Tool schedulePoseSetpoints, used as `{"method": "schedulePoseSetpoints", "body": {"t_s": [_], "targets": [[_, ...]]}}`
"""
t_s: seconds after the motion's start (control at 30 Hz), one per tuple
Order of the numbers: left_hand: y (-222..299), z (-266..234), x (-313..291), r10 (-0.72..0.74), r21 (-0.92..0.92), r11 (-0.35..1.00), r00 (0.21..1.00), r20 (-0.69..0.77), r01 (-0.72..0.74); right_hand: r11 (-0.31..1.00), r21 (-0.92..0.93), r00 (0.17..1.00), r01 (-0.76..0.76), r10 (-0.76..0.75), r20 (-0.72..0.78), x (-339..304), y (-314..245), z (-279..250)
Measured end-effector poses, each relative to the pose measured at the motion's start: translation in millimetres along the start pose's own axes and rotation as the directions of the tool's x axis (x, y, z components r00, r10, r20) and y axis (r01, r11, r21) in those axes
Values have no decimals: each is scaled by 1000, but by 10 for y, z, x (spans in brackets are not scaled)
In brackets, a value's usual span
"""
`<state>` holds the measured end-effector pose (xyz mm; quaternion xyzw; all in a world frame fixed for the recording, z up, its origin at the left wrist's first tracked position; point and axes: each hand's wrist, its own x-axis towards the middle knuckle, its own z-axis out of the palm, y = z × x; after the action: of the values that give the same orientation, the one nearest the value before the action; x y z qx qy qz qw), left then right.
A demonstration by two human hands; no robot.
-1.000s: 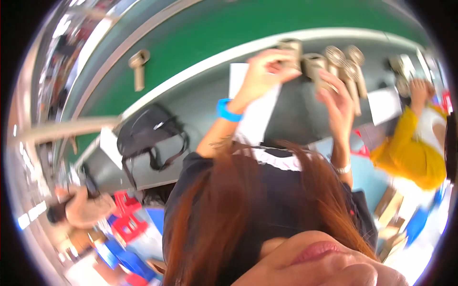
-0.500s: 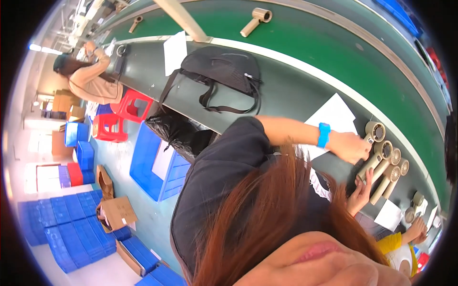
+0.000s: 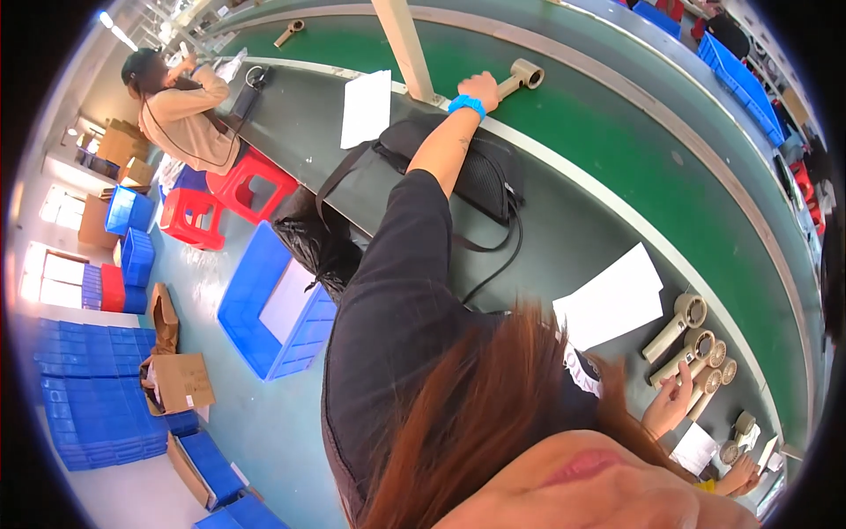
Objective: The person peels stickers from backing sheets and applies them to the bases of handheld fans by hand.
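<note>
My left hand (image 3: 478, 91), with a blue wristband, reaches across the bench and is closed around the handle end of a beige handheld fan (image 3: 529, 74) on the green conveyor belt. The fan's round head points right, away from my fingers. My right hand (image 3: 668, 407) is at the right of the bench, its fingers around the handle of another handheld fan (image 3: 671, 364). Just beyond it lies a fan with an open round head (image 3: 677, 328). Several more handheld fans (image 3: 710, 381) lie side by side to its right, partly overlapped.
A black bag (image 3: 498, 167) lies under my left forearm. White sheets (image 3: 608, 298) rest on the bench (image 3: 546, 234). A beige post (image 3: 404, 48) rises beside my left hand. One co-worker (image 3: 189, 115) sits far left; another's hand (image 3: 742, 476) is at right. Blue bins (image 3: 273, 304) stand on the floor.
My left hand has left the fans at the right, where one fan now lies apart on the bench, and has reached the fan on the belt. My right hand stays by the row.
</note>
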<state>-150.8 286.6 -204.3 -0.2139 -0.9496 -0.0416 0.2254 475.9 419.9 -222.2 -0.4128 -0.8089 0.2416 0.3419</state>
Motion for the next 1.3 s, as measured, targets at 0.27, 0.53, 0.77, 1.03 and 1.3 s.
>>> {"method": "schedulePoseSetpoints", "body": {"t_s": [0.27, 0.53, 0.77, 1.03, 1.3], "targets": [[20, -586, 1, 208, -500, 791, 923, -322, -353, 957, 261, 985, 125, -152, 85, 311, -576, 240], [755, -2011, -1302, 453, -841, 130, 786, -421, -525, 862, 362, 887, 355, -433, 161, 917, -1824, 729], [1136, -2117, -1931, 492, -855, -185, 707, -508, -486, 760, 601, 915, 248, -387, 111, 806, -1945, 963], [1249, -2111, -2016, 438, -694, -234, 563, -701, -681, 681, 666, 910, 305, -414, 6, 748, -1833, 858], [1230, -2263, -1968, 457, -564, -163, 445, -770, -809, 711, 650, 911, 269, -407, 69, 676, -1859, 747]]}}
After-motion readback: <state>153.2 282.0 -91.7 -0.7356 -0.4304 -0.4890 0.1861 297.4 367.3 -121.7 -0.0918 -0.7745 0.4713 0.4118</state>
